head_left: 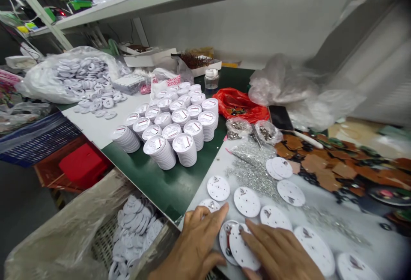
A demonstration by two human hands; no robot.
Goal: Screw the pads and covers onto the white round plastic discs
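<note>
My left hand (194, 245) lies near the front edge of the table, fingers stretched flat, fingertips touching a white round disc (210, 205) and the edge of an overlapped pair of discs (239, 250). My right hand (281, 252) rests flat on the same pair, fingers extended over the top disc. More white discs (246, 201) with small metal parts lie spread on a white sheet (224, 164) ahead of my hands. A heap of tiny silver pieces (253, 173) sits beyond them.
Stacks of white discs (175, 130) stand mid-table on the green surface (160, 181). A plastic bag of discs (80, 78) lies at back left, a lined basket of discs (135, 228) at front left, a red bag (240, 104), clear bags and brown cut pieces (324, 164) at right.
</note>
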